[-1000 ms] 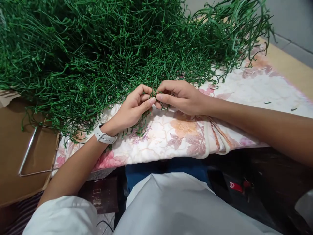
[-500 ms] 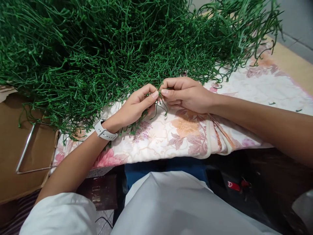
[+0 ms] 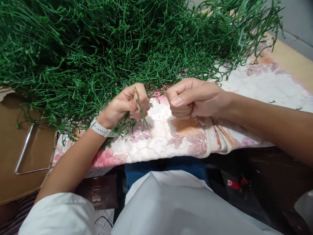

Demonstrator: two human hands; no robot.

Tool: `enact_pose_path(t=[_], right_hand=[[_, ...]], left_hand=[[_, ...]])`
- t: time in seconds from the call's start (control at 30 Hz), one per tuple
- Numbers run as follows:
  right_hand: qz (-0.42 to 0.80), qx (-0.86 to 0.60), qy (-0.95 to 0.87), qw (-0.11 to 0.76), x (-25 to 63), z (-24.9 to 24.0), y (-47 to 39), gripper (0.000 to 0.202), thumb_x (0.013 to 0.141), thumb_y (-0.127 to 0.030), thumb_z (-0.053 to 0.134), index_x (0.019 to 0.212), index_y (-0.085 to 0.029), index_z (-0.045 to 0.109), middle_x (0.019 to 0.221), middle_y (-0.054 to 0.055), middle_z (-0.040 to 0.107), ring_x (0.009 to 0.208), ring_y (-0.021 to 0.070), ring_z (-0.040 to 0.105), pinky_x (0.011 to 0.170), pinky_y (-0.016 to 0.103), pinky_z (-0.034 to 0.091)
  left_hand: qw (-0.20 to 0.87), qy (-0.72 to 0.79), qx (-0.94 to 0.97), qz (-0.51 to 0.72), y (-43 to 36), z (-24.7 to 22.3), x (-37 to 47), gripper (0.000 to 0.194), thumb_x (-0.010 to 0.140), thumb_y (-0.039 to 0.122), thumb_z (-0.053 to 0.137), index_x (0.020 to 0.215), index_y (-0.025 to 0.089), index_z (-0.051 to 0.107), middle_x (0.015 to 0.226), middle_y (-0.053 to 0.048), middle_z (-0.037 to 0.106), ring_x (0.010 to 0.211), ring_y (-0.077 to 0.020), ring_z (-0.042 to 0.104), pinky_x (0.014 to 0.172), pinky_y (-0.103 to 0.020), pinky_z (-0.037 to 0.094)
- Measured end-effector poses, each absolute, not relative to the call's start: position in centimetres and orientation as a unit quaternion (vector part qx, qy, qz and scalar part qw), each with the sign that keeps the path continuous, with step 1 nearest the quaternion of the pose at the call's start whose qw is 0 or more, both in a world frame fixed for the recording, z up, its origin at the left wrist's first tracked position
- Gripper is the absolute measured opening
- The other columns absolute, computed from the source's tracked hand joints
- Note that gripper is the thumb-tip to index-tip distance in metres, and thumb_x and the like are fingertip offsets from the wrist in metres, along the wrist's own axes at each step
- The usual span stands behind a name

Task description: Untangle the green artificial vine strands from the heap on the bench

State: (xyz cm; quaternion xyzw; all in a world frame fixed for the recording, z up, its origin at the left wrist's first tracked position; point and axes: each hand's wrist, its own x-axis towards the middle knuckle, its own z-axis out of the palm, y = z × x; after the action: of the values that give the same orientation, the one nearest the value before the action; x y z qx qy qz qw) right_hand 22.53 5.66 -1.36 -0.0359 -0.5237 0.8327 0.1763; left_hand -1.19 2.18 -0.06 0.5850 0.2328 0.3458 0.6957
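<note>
A large heap of thin green stems [image 3: 137,49] covers the back and left of a floral cloth [image 3: 151,143]. Near the heap's front edge, my left hand [image 3: 132,101] is closed round green stems, with one piece sticking out by the thumb and more hanging below the palm. My right hand [image 3: 193,98] is a closed fist to the right of it, a short gap away; whatever its fingers may hold is hidden. A white band [image 3: 100,128] is round my left wrist.
At the left are a cardboard piece [image 3: 24,147] and a bent metal frame [image 3: 24,150]. The wooden tabletop edge [image 3: 298,68] shows at the right. Small green bits lie on the cloth at the right. A red tag [image 3: 233,184] is below the table.
My hands, which met at a green stem, have moved apart, left hand leftwards and right hand slightly rightwards. The fingers of both have curled further, and a stem now sticks out by my left thumb.
</note>
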Motion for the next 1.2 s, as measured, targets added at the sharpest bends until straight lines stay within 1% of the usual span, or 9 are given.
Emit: enact_pose_path(t=[0.13, 0.23, 0.4, 0.5, 0.63, 0.77, 0.87, 0.97, 1.2], right_hand=[[0.782, -0.141, -0.541, 0.274, 23.2, 0.0, 6.1, 0.033, 0.098, -0.027, 0.073, 0.075, -0.018, 0.051, 0.059, -0.008, 0.027, 0.052, 0.0056, 0.019, 0.05, 0.023, 0.016], [0.715, -0.245, -0.559, 0.341, 23.3, 0.6, 6.7, 0.014, 0.097, -0.03, 0.068, 0.094, -0.018, 0.063, 0.065, -0.005, 0.033, 0.058, 0.0096, 0.026, 0.053, 0.027, 0.021], [0.553, -0.348, -0.578, 0.49, 23.3, -0.7, 9.2, 0.033, 0.086, -0.039, 0.068, 0.116, -0.025, 0.062, 0.09, 0.003, 0.057, 0.075, 0.0177, 0.051, 0.06, 0.03, 0.04], [0.382, -0.391, -0.657, 0.519, 24.1, -2.0, 10.6, 0.05, 0.089, -0.045, 0.066, 0.135, -0.026, 0.067, 0.126, 0.009, 0.066, 0.119, 0.0269, 0.061, 0.099, 0.041, 0.053], [0.212, -0.395, -0.755, 0.478, 25.3, -2.4, 10.8, 0.059, 0.101, -0.057, 0.06, 0.151, -0.027, 0.064, 0.147, 0.011, 0.061, 0.144, 0.0302, 0.053, 0.13, 0.046, 0.032], [0.176, -0.317, -0.815, 0.452, 25.0, -1.8, 9.5, 0.035, 0.109, -0.052, 0.053, 0.125, -0.03, 0.074, 0.13, 0.008, 0.072, 0.127, 0.025, 0.062, 0.119, 0.042, 0.039], [0.241, -0.223, -0.852, 0.408, 23.9, -1.8, 8.3, 0.035, 0.11, -0.05, 0.056, 0.102, -0.02, 0.073, 0.098, 0.007, 0.074, 0.091, 0.0165, 0.065, 0.089, 0.033, 0.048], [0.308, -0.159, -0.869, 0.354, 22.9, -2.3, 7.5, 0.034, 0.105, -0.049, 0.065, 0.093, -0.017, 0.07, 0.083, 0.002, 0.067, 0.072, 0.0111, 0.057, 0.067, 0.026, 0.042], [0.449, -0.164, -0.828, 0.293, 22.6, -2.6, 6.8, 0.052, 0.1, -0.068, 0.065, 0.089, -0.017, 0.064, 0.073, -0.002, 0.056, 0.063, 0.0084, 0.047, 0.056, 0.024, 0.035]], left_hand=[[0.658, 0.298, 0.569, 0.394, 3.1, 0.2, -2.0, 0.037, 0.091, 0.046, 0.081, 0.084, 0.023, 0.052, 0.048, 0.01, 0.033, 0.04, -0.0048, 0.025, 0.041, -0.018, 0.026], [0.653, 0.338, 0.556, 0.388, 3.4, -0.1, -1.9, 0.033, 0.094, 0.048, 0.077, 0.09, 0.022, 0.057, 0.05, 0.009, 0.043, 0.041, -0.0054, 0.036, 0.043, -0.019, 0.032], [0.658, 0.375, 0.521, 0.393, 3.2, -0.8, -1.5, 0.037, 0.08, 0.041, 0.093, 0.087, 0.018, 0.065, 0.076, 0.004, 0.068, 0.055, -0.0056, 0.06, 0.046, -0.02, 0.042], [0.642, 0.397, 0.529, 0.386, 3.0, -1.2, -1.4, 0.039, 0.072, 0.043, 0.098, 0.087, 0.018, 0.073, 0.084, 0.003, 0.072, 0.055, -0.0045, 0.058, 0.047, -0.021, 0.044], [0.62, 0.393, 0.571, 0.368, 2.8, -1.4, -1.4, 0.035, 0.077, 0.047, 0.095, 0.088, 0.018, 0.08, 0.079, 0.001, 0.073, 0.062, -0.0073, 0.061, 0.054, -0.021, 0.047], [0.608, 0.387, 0.585, 0.372, 2.6, -1.2, -1.2, 0.036, 0.079, 0.048, 0.093, 0.087, 0.016, 0.08, 0.083, -0.002, 0.077, 0.068, -0.0069, 0.063, 0.065, -0.02, 0.052], [0.609, 0.391, 0.583, 0.37, 2.5, -1.0, -0.9, 0.036, 0.079, 0.047, 0.094, 0.09, 0.016, 0.08, 0.088, -0.002, 0.078, 0.075, -0.0085, 0.069, 0.074, -0.02, 0.057], [0.623, 0.389, 0.568, 0.37, 2.5, -0.9, -0.8, 0.039, 0.074, 0.045, 0.097, 0.089, 0.015, 0.078, 0.085, -0.001, 0.077, 0.076, -0.0092, 0.071, 0.075, -0.02, 0.059], [0.6, 0.402, 0.569, 0.393, 2.3, -0.9, -0.3, 0.043, 0.071, 0.045, 0.1, 0.082, 0.015, 0.07, 0.077, 0.003, 0.067, 0.068, -0.006, 0.061, 0.064, -0.018, 0.049]])
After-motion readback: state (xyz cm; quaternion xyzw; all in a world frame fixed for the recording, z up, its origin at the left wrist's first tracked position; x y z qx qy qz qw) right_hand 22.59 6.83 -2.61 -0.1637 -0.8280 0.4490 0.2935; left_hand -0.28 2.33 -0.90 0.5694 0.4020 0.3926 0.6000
